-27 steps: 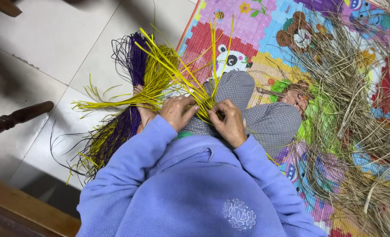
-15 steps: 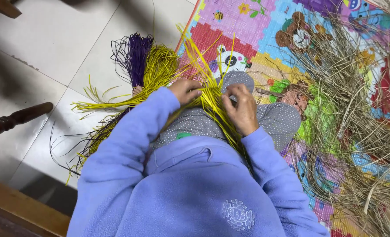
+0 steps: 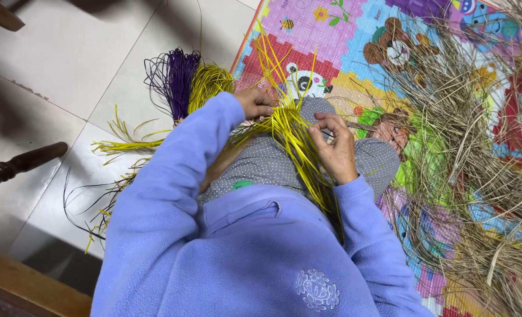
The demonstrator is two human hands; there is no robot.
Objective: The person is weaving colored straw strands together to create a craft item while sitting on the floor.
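Left hand [image 3: 255,103] curled around the far end of the yellow strand bundle [image 3: 293,138], fingers closed on it. Right hand [image 3: 335,148] just right of the bundle, fingers pinching a few strands mid-length. Bundle lies diagonally across the lap on grey dotted trousers [image 3: 261,164], far tips fanning over the colourful play mat [image 3: 343,53]. Purple strands [image 3: 181,76] and more yellow ones lie on the tiled floor [image 3: 67,64], far left. Dry straw pile [image 3: 478,147] right.

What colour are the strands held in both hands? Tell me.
Bright yellow strands, gripped by the left hand and right hand; the head view shows them.
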